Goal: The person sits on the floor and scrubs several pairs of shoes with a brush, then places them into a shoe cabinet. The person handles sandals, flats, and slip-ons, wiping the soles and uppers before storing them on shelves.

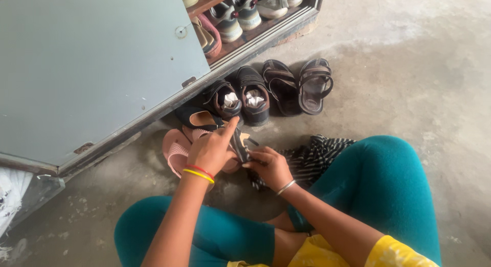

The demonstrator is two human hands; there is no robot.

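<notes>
Dark strappy sandal (239, 144) held near the middle, left hand (212, 152) wrapped over its upper with forefinger raised, right hand (272, 166) pinching its near end, pink slip-on sandals (176, 150) just left, black sneakers (240, 97) beyond, grey concrete floor (409, 83) beneath.

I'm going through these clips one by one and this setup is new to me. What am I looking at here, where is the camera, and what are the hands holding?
There is no machine here: a person sits on a concrete floor, and the single camera is worn on their head, looking down at their own arms and teal-clad knees. The left hand and the right hand together grip a dark strappy sandal between them. Just beyond it lie pink sandals. Farther out stand a pair of dark shoes stuffed with white paper and a pair of brown sandals. A grey cabinet door fills the upper left, with a shelf of more shoes beside it. A striped cloth lies by the right knee.
</notes>
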